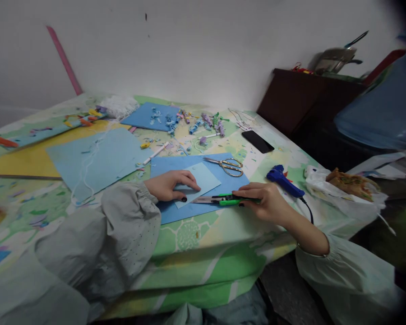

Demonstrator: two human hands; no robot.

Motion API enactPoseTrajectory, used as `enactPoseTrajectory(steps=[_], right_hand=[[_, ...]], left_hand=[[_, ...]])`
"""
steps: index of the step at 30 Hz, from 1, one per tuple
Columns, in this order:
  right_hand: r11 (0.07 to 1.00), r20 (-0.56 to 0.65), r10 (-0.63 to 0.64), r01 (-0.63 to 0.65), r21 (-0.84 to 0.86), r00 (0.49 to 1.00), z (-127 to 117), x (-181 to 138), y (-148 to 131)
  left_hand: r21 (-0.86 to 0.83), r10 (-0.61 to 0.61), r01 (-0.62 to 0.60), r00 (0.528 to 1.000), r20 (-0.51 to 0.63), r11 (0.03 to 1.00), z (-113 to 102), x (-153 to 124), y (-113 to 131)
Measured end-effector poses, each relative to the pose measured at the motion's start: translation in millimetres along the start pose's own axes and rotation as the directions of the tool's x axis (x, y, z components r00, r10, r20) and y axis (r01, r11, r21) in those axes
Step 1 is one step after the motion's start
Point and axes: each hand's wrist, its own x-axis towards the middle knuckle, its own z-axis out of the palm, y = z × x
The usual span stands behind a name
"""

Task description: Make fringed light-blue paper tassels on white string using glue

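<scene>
My left hand (174,184) lies on a small light blue sheet (205,177), thumb and fingers apart and touching it. My right hand (265,198) is closed around a green and black utility knife (225,199). Its long blade points left, at the lower edge of the light blue sheet, close to my left fingertips. I cannot tell whether the blade touches the sheet. Both lie over a larger blue sheet (169,216). Gold-handled scissors (227,165) rest on that blue sheet, just above the light blue one.
A blue glue gun (284,180) and wrapped food (353,184) are on the right. Behind are a black phone (257,141), small curled paper pieces (196,126) and white yarn (117,107). At left lies a large light blue sheet (118,153) over a yellow one (30,158).
</scene>
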Motion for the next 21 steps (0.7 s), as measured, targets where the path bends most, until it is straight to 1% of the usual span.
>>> enactPoseTrajectory(steps=[15, 21], right_hand=[[1.000, 0.008, -0.011, 0.010, 0.025, 1.000, 0.9, 3.5, -3.1], [0.999, 0.026, -0.016, 0.015, 0.034, 1.000, 1.8, 4.5, -4.0]], left_hand=[[-0.038, 0.032, -0.032, 0.999, -0.005, 0.999, -1.2, 0.5, 1.1], [-0.045, 0.004, -0.003, 1.000, 0.001, 0.999, -1.2, 0.5, 2.2]])
